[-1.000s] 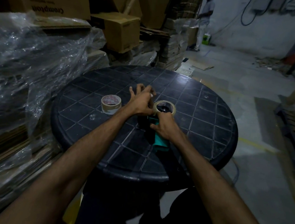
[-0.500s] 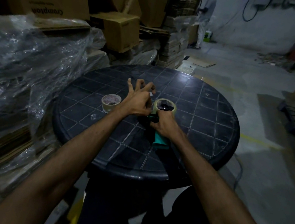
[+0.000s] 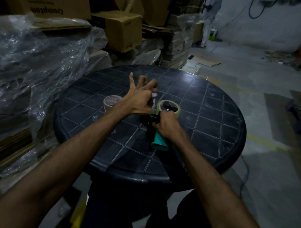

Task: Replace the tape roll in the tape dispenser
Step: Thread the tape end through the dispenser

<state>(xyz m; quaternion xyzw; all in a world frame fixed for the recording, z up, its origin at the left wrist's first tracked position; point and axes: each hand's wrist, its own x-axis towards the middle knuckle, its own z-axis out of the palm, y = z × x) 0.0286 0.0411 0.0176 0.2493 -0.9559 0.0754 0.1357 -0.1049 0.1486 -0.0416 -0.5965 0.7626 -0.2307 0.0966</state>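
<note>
A tape dispenser with a teal handle lies on the round black table. A tape roll sits on its hub at the far end. My right hand grips the dispenser body just behind the roll. My left hand is to the left of the roll, thumb and forefinger pinching the loose tape end, which stands up as a pale strip; the other fingers are spread. A second tape roll with a printed core lies flat on the table to the left of my left wrist.
Plastic-wrapped stacks stand close to the table's left side. Cardboard boxes are piled behind it. A person stands far back by the wall. Concrete floor lies to the right.
My left hand has lifted a little and its fingers have spread, drawing the tape end up from the roll. The right hand keeps its grip on the dispenser.
</note>
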